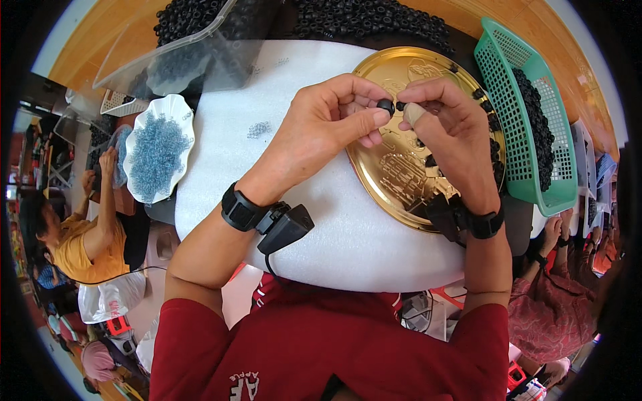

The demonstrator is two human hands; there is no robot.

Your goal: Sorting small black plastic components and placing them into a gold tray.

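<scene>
My left hand (328, 117) pinches a small round black cap-like part (385, 105) between thumb and fingers. Facing it, my right hand (458, 130) grips a smaller black piece (400, 105) with its fingertips; a beige cover (414, 113) wraps the thumb tip. The two parts are close together, with a narrow gap between them. Both hands are above a round gold tray (366, 164) with a raised pattern. Several black parts (495, 123) lie along its right side, some hidden behind my right hand.
A white scalloped dish (189, 144) holds tiny bluish clear pieces (157, 154); a few lie on the white foam sheet (221, 144). Black rings fill a clear bin (231, 73) and form a pile (374, 17). A green basket (558, 170) stands right. People sit on both sides.
</scene>
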